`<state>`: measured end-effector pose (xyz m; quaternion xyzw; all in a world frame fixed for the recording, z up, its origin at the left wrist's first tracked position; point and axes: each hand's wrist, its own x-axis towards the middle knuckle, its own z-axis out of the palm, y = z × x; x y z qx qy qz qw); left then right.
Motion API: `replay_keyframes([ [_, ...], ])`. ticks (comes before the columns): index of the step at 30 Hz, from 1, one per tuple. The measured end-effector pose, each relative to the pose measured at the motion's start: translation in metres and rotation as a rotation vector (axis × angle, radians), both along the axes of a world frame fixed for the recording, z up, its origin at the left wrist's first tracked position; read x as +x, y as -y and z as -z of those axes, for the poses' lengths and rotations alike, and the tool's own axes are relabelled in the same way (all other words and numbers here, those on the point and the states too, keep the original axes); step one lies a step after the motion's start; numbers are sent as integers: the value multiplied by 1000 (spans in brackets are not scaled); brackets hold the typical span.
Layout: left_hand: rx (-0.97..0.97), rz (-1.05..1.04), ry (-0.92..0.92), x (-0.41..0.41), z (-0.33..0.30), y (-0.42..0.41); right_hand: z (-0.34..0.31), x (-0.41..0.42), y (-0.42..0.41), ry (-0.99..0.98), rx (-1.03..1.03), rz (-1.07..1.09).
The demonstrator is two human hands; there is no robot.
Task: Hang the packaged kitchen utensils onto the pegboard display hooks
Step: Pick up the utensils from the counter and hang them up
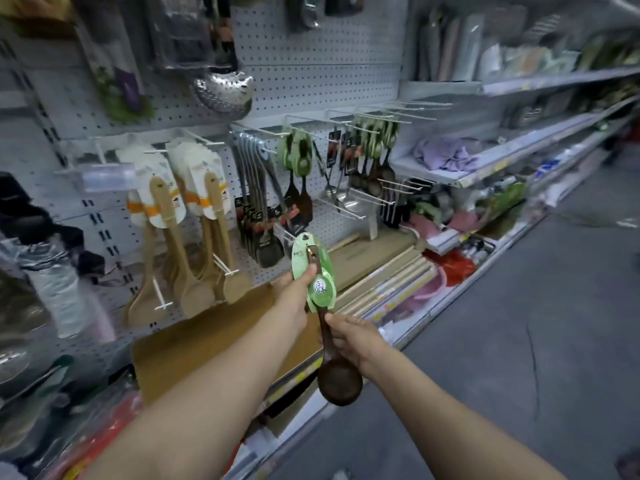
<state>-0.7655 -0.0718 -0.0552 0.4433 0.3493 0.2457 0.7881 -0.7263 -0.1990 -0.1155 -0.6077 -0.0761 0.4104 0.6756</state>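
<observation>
A dark brown wooden ladle [338,377] with a green card label [320,282] on its handle is held upright in front of the shelf. My left hand [294,292] pinches the green card near its top with thumb and fingers. My right hand [353,337] grips the dark handle just below the card, above the round bowl. On the grey pegboard [311,77] behind, matching green-carded ladles [298,157] hang from a hook, and more of them [377,136] hang further right. White hooks [398,110] stick out bare above these.
Pale wooden spatulas [194,237] hang left of centre, black-handled turners [256,202] and steel ladles [337,192] beside them. A brown cardboard sheet [207,337] lies on the lower shelf. Stocked shelves [502,161] run off to the right along a grey floor aisle [536,341].
</observation>
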Motion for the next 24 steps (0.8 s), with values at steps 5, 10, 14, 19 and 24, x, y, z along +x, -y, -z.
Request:
replay_keyframes([
  [5, -20, 106, 36, 113, -7, 0, -5, 98, -2, 32, -7, 131],
  [10, -60, 171, 72, 237, -17, -17, -18, 214, -17, 85, -33, 241],
  [14, -73, 202, 71, 326, -32, -37, -32, 297, -36, 93, -45, 293],
  [19, -11, 217, 94, 420, -49, -55, -43, 382, -53, 147, -32, 327],
  [24, 44, 195, 99, 495, -57, -52, -52, 455, -53, 153, 34, 307],
])
